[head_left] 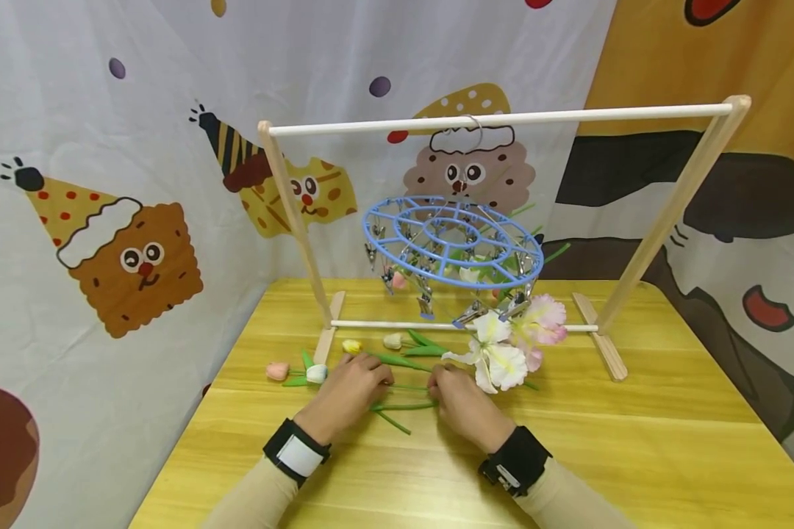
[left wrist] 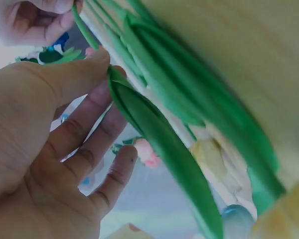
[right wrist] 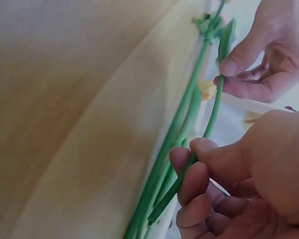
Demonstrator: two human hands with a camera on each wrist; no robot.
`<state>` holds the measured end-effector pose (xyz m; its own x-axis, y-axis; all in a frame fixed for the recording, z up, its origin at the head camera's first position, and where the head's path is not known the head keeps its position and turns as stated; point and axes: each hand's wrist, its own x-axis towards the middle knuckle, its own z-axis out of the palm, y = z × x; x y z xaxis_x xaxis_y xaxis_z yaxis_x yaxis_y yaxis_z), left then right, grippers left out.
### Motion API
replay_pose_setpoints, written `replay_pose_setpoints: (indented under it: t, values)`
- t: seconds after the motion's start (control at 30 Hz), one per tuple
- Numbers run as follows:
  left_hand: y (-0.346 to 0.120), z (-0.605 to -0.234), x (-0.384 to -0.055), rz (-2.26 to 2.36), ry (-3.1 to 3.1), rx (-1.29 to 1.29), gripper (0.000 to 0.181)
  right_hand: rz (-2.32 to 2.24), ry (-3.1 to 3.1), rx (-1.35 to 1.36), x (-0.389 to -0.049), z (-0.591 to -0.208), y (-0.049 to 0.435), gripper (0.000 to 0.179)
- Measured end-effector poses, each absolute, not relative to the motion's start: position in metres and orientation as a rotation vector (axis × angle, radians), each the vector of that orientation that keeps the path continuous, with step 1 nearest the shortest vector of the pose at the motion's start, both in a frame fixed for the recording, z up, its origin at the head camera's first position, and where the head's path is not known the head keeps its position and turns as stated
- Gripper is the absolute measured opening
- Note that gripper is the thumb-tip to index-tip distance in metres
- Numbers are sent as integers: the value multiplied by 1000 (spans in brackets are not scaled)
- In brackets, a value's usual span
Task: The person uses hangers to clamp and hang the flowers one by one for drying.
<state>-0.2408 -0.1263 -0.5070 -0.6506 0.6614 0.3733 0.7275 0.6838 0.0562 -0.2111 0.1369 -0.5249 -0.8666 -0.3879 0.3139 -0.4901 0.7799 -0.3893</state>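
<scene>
My left hand [head_left: 351, 386] and right hand [head_left: 466, 404] are close together above the table, both on one green artificial flower stem [right wrist: 214, 112]. In the left wrist view, the left thumb and fingertips pinch it at the base of a long leaf [left wrist: 164, 144]. Near its lower end, the right thumb and forefinger pinch the stem in the right wrist view. Its bloom cannot be made out. Around the left hand lie a pink tulip [head_left: 277, 371], a pale blue tulip [head_left: 316, 374], a yellow tulip [head_left: 352, 346] and a white tulip [head_left: 393, 341].
Behind the hands stands a rack with a white top rod [head_left: 370, 126]. A blue round clip hanger [head_left: 445, 262] hangs from it, with several metal clips. A large white flower [head_left: 499, 356] and a pink flower [head_left: 544, 321] are right of the hands on the wooden table [head_left: 675, 441].
</scene>
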Motion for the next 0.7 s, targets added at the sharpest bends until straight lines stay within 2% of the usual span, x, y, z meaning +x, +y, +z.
replay_pose_setpoints:
  t: [0.33, 0.47, 0.7]
  values:
    - [-142, -496, -241, -285, -2522, -1047, 8, 801, -2698, 624, -200, -504, 131, 7]
    - [-147, -491, -238, -320, -2485, -999, 6, 990, -2543, 550, -195, -487, 122, 14]
    - [-153, -485, -240, -428, -2382, -959, 8, 1036, -2053, 627, -186, -452, 114, 22]
